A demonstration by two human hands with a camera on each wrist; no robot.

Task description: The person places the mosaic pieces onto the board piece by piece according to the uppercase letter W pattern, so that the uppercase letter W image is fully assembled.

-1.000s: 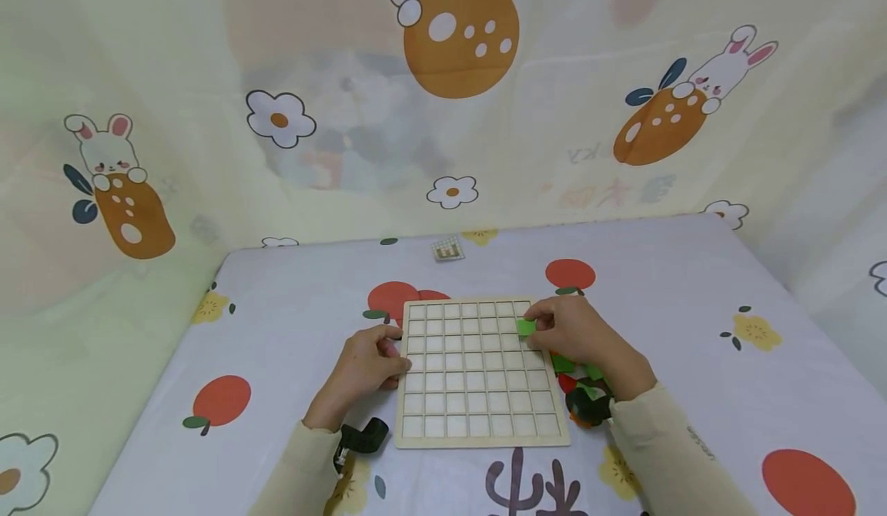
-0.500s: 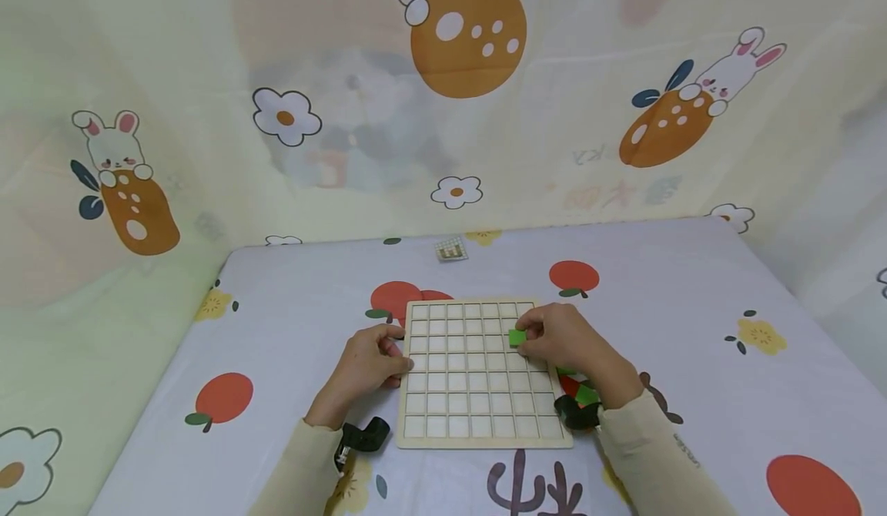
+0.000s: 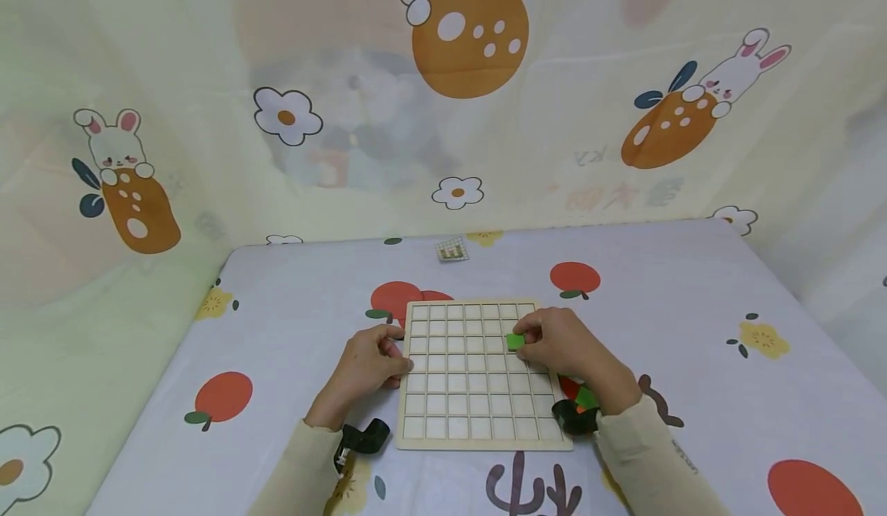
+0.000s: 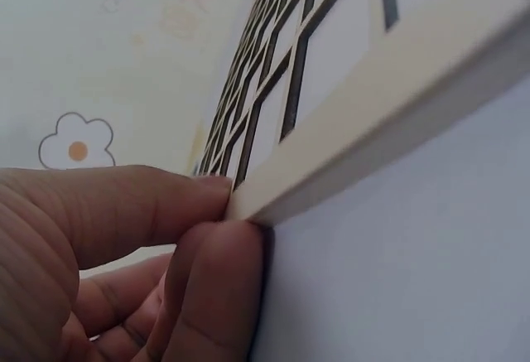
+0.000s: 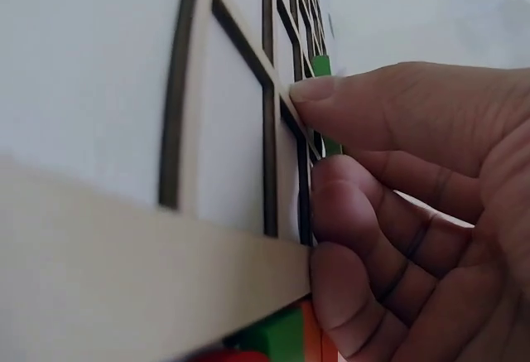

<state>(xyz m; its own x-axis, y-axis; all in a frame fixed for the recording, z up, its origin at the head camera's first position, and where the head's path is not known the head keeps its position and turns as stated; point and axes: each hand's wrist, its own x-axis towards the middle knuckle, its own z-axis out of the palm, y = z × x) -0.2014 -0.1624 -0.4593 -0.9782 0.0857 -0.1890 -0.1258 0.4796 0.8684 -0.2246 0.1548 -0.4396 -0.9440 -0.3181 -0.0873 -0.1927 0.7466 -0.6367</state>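
Note:
A square wooden grid board (image 3: 485,446), with rows of pale cells, lies on the table in front of me. My left hand (image 3: 363,358) holds its left edge; in the left wrist view the thumb lies on the frame (image 4: 364,122) and a finger presses the side. Over the board's right part, my right hand (image 3: 563,340) pinches a small green square tile (image 3: 515,342) between thumb and fingers. In the right wrist view that green tile (image 5: 321,65) shows only partly behind the thumb, close at the grid bars.
Green and red pieces (image 3: 586,397) lie beside the board's right edge, partly hidden by the right wrist and its black camera (image 3: 575,417). A small patterned card (image 3: 452,249) lies near the back of the printed tablecloth (image 3: 665,269). A fabric wall rises behind.
My right hand has moved the green tile slightly left and toward me over the board, settling lower in the last half second. My left hand stays at the board's left edge.

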